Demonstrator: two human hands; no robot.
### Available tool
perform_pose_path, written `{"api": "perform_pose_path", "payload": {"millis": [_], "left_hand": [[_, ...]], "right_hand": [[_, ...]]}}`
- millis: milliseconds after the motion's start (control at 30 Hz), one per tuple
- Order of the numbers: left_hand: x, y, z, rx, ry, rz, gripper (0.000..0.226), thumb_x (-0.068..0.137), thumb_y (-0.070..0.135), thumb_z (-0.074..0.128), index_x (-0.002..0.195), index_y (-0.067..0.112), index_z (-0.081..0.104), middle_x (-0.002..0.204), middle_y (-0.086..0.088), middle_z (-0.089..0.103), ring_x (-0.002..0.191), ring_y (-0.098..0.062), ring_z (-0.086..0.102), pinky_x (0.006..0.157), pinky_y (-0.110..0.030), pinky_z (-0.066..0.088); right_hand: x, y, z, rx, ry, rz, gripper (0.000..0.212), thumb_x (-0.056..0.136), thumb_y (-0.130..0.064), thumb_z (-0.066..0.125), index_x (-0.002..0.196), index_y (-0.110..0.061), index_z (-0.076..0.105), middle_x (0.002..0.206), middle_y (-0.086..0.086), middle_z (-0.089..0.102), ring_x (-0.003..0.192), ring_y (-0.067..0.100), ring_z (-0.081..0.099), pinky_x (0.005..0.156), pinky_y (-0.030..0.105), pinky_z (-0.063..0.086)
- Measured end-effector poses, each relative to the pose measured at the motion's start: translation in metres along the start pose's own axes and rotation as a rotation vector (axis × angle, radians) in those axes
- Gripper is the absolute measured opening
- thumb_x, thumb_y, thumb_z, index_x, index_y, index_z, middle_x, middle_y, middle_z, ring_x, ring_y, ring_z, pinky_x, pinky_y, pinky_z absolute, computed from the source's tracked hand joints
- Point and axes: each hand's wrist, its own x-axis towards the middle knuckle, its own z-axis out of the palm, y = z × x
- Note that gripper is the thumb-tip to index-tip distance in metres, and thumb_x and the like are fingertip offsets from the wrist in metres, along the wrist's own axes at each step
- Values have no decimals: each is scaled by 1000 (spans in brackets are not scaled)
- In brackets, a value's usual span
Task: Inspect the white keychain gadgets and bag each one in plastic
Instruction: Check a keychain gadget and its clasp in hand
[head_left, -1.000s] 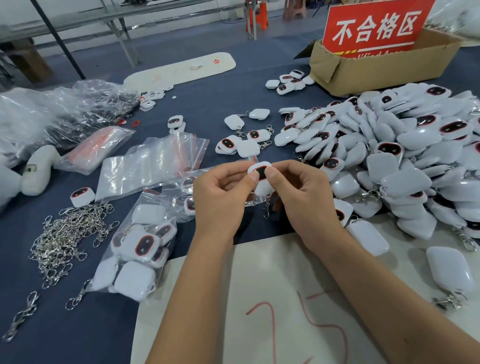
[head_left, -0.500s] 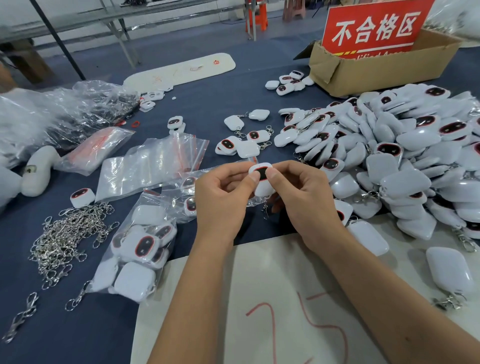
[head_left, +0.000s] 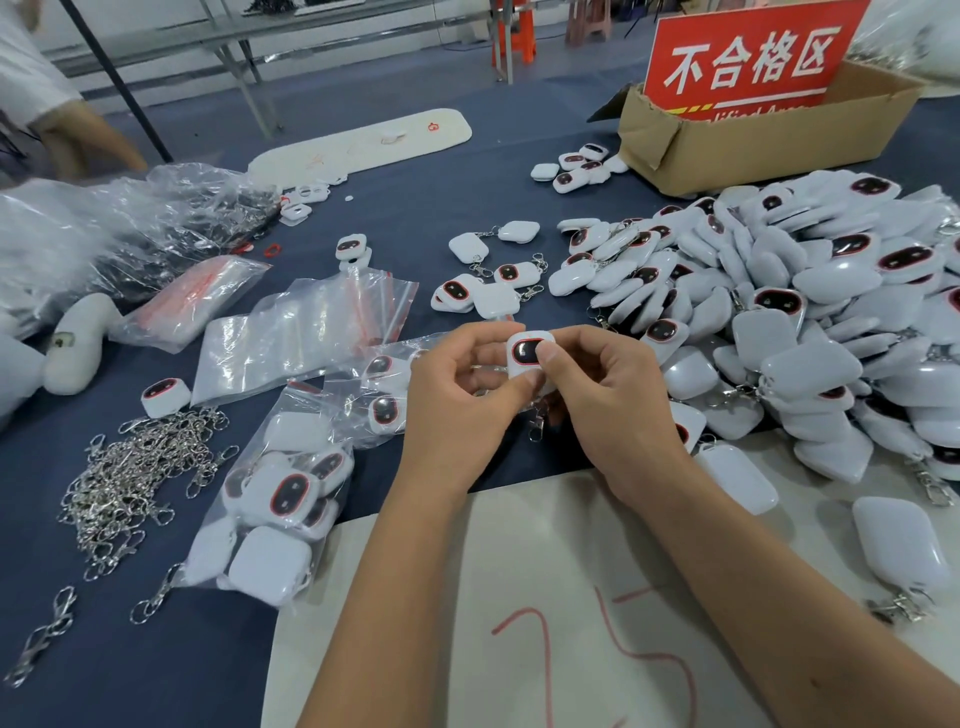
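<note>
Dark blue cloth-covered tabletop (head_left: 519, 171), carrying all items below.
Pale cream board (head_left: 467, 649) at the near edge, marked in red pen; both forearms lie over it.
Large heap of white rounded-square plastic keychain gadgets (head_left: 779, 322), right side, many showing a black oval face ringed in red.
Brown cardboard box (head_left: 753, 150), far right, holding a red sign with white characters (head_left: 748, 57).
Crumpled clear plastic sheeting (head_left: 104, 234), far left.
Stack of clear zip bags with red seal lines (head_left: 311, 332), left of centre.
Clear bag filled with several white gadgets (head_left: 270, 509), near left.
Loose pile of silver metal clasps (head_left: 135, 478), left.
Left hand (head_left: 457, 415), fingers curled, pinching the held gadget at its left side.
Right hand (head_left: 613, 400), thumb pressed on the gadget's face, fingers curled behind it.
Single white gadget under inspection (head_left: 524, 353), held between both hands above the tabletop centre, face up, its clasp hanging below.
</note>
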Motion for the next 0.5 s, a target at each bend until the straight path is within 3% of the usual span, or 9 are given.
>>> {"api": "perform_pose_path", "payload": {"millis": [200,333,500], "left_hand": [[0,-1,1,-27,4,-32,40,76,15,81,112,29,74,97,-7,76,83,-29,76,83,-52,63],[0,-1,0,-123,5,-43,41,82,-3,81,116,19,73,95,-12,78,83,-32,77,82,-48,64],[1,-1,-1,-218,-6,-76,34,82,-7,78,111,10,77,96,-16,79,87,-34,77,82,-44,63]], "right_hand": [[-3,-3,-1,146,-19,3,17,104,-13,62,97,-14,77,73,-4,74,56,4,62,52,15,49],[-3,-1,0,108,-17,-26,16,103,-16,64,98,-19,78,80,-3,76,63,9,65,59,22,51],[-4,-4,0,140,-48,-31,18,103,-13,63,96,-18,78,72,-1,74,52,11,59,51,20,48]]}}
